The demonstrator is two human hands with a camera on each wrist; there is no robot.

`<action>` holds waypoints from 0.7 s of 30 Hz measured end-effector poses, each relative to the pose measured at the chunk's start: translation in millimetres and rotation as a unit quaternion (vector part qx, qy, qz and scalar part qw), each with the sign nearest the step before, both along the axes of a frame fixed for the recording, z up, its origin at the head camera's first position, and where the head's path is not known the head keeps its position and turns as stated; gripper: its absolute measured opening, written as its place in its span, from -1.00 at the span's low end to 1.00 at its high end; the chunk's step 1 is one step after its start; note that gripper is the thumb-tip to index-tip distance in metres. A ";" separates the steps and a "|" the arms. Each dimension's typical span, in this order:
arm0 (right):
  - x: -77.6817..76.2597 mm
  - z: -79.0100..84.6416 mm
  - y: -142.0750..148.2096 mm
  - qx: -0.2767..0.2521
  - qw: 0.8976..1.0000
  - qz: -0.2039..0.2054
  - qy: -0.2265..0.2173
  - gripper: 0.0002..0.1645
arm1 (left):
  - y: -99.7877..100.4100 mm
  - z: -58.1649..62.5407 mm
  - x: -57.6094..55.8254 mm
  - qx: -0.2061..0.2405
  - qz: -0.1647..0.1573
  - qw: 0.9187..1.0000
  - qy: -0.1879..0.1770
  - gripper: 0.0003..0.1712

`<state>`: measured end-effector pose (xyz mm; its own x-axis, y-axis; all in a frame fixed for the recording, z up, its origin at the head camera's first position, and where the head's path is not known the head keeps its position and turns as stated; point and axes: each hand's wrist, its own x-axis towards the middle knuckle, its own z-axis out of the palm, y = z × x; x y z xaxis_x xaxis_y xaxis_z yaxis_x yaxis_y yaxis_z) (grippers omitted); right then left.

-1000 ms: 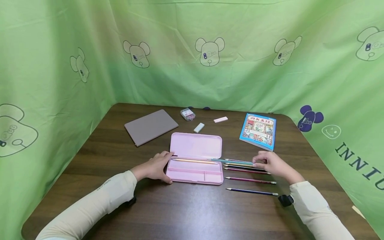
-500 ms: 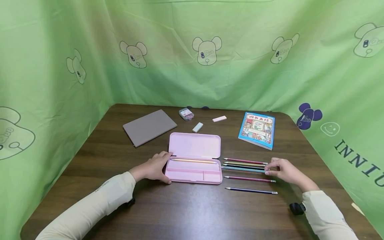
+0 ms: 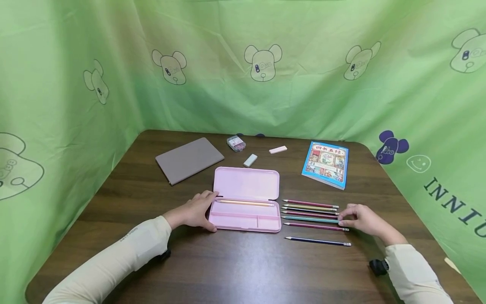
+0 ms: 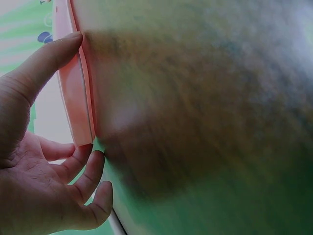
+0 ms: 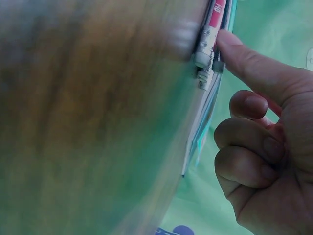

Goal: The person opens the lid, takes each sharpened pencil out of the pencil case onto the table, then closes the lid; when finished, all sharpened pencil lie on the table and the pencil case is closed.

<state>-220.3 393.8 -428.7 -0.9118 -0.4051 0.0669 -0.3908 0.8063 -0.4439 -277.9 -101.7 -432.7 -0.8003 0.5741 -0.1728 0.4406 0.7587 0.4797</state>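
A pink pencil case (image 3: 233,223) lies open on the table, its lid folded back. One light orange pencil (image 3: 244,203) is in its rear compartment. My left hand (image 3: 193,210) grips the case's left end, thumb (image 4: 68,46) at the front edge and fingers at the back corner. Right of the case, several pencils lie roughly parallel, points toward it. My right hand (image 3: 360,218) pinches the right end of a teal pencil (image 3: 309,219), which lies between two dark red pencils. A dark red pencil (image 3: 315,226) and a navy pencil (image 3: 319,241) lie nearest the front.
Behind the case are a grey-brown notebook (image 3: 190,160), a small clear box (image 3: 236,143), a white eraser (image 3: 250,160) and a pink-and-white bar (image 3: 278,149). A blue-bordered book (image 3: 326,164) lies at the back right. Green cloth (image 3: 212,101) hangs around the table.
My right hand has carried the teal pencil from over the case's right edge and back pencils, rightward and toward the front, down into the row. The left hand stays on the case.
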 end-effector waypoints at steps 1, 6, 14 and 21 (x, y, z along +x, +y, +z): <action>-0.4 1.3 0.1 0.003 1.000 -0.008 -0.006 -0.91 | 0.0 0.0 0.1 0.000 0.000 1.000 0.000 0.22; -4.9 11.0 0.1 0.010 0.999 -0.040 -0.027 -0.83 | -0.6 0.5 -0.5 -0.002 0.001 1.000 -0.003 0.22; -18.0 22.2 -15.0 0.004 0.999 -0.032 -0.036 -0.79 | -1.2 4.6 -1.4 -0.005 0.004 1.000 0.003 0.22; -30.7 25.2 -35.4 -0.001 0.998 -0.003 -0.063 -0.78 | -0.7 2.5 -0.6 -0.004 -0.001 1.000 -0.003 0.22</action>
